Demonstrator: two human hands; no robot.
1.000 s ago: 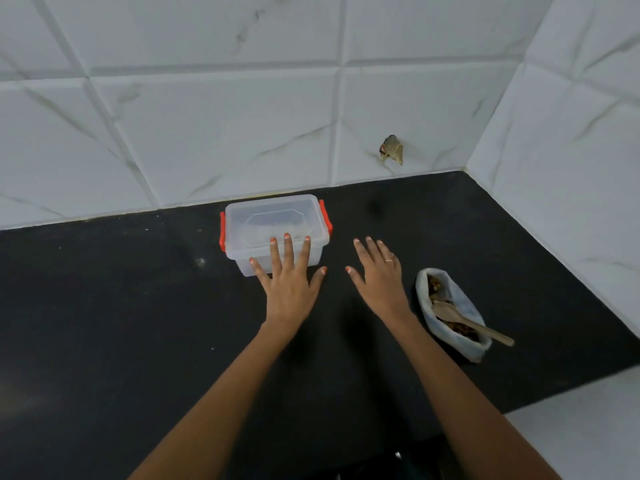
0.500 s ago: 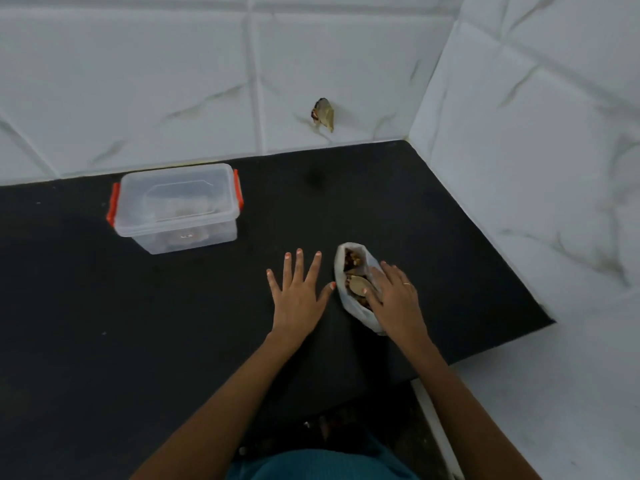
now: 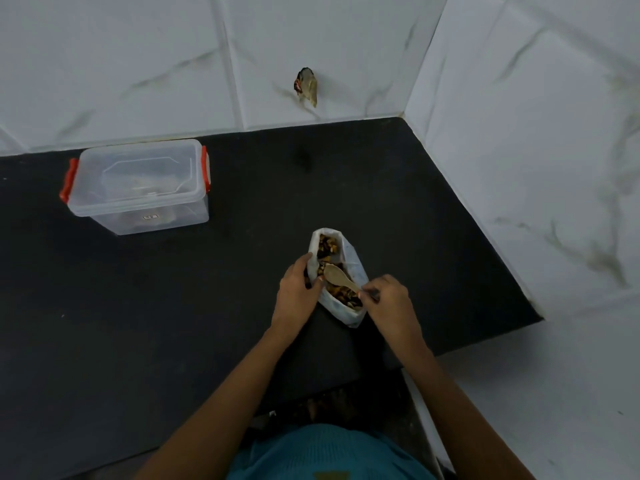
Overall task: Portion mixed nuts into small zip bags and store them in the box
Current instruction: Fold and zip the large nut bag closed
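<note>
Black countertop [image 3: 173, 306] in a corner of white marble-look tile walls [image 3: 519, 168]. Far left, by the back wall: clear plastic box [image 3: 138, 187], lid on, red latches at both ends, contents unclear through the plastic. Further right, brown scrap [image 3: 306, 85] stuck on the back wall. Centre: left hand [image 3: 294, 292], fingers curled round the left rim of an open white bag [image 3: 351, 258] lying on the counter, well apart from the box. Mixed nuts [image 3: 325, 245] inside, wooden spoon [image 3: 337, 275] bowl resting on them. Right hand [image 3: 391, 299] at the bag's near-right edge, fingertips pinching the spoon handle.
</note>
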